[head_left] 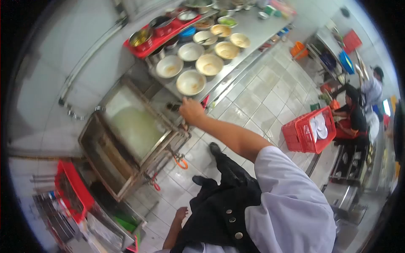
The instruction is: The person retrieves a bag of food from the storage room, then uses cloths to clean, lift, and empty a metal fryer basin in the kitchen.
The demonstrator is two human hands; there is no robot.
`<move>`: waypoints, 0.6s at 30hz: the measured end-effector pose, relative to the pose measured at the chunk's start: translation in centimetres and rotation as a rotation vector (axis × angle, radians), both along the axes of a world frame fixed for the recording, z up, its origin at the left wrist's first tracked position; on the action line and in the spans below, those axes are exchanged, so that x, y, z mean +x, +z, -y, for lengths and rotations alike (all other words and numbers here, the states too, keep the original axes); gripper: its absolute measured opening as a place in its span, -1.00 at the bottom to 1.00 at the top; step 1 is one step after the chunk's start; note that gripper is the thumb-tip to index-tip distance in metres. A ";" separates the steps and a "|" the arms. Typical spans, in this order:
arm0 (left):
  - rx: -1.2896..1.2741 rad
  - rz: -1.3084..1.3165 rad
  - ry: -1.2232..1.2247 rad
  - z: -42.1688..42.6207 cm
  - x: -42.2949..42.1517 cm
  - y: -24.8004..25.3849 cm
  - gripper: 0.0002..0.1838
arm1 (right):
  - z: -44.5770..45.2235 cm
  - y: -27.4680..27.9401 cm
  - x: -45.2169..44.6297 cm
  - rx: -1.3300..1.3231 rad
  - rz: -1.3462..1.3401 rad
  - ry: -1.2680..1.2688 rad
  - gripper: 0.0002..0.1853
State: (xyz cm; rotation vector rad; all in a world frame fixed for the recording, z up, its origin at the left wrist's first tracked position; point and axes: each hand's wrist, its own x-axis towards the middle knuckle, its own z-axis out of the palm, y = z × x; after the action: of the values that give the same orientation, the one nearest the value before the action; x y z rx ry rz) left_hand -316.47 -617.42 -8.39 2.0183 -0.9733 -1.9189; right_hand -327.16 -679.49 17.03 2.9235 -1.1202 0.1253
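Observation:
My right hand (192,110) reaches to the near corner of the steel table, its fingers closed just below a used cream bowl (191,82); what they hold, if anything, is too small to make out. A small dark item (172,106) lies beside the fingertips. Several more bowls with brown residue, among them one bowl (209,65), stand on the table. My left hand (181,213) hangs low beside my black apron (223,211), fingers loosely apart, holding nothing. Left of my right hand is a metal-framed vat (137,128) of cloudy, pale liquid.
A red tray (158,36) with food containers edges the steel table (257,31). White dishes fill a red basket (298,137) on the tiled floor (253,103). Co-workers, including a person in dark clothes (356,116), are at the right. Another red container (75,189) is at lower left.

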 end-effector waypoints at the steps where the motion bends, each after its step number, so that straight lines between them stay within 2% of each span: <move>1: -0.044 0.049 -0.326 2.1 0.6 1.7 -0.59 | -0.6 1.0 -1.8 0.035 0.037 -0.026 -0.87; 3: -0.010 0.067 -0.424 5.4 -0.1 3.1 -0.60 | -1.7 2.7 -7.0 0.017 0.141 -0.001 -0.85; 6: 0.063 0.054 -0.169 13.1 -1.9 3.2 -0.62 | -2.9 4.6 -15.8 0.324 0.386 -0.017 -0.80; 7: 0.073 0.056 -0.134 17.2 -2.6 3.2 -0.62 | -3.0 4.7 -19.5 0.400 0.486 -0.009 -0.77; 9: 0.081 0.063 -0.091 26.2 -5.0 3.0 -0.62 | -3.5 4.6 -26.7 0.450 0.522 0.014 -0.73; 14: 0.058 0.084 -0.120 46.6 -14.1 3.3 -0.62 | -3.3 7.7 -44.4 0.760 0.640 -0.243 -0.73; 18: 0.017 0.086 -0.218 58.7 -21.2 2.8 -0.60 | -1.2 7.8 -55.8 0.654 0.652 -0.495 -0.69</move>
State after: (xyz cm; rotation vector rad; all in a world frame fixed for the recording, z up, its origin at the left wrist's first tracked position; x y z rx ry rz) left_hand -337.63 -676.16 -5.56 2.0957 -1.2495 -1.9643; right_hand -382.94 -678.34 24.84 3.0478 -2.3278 0.9093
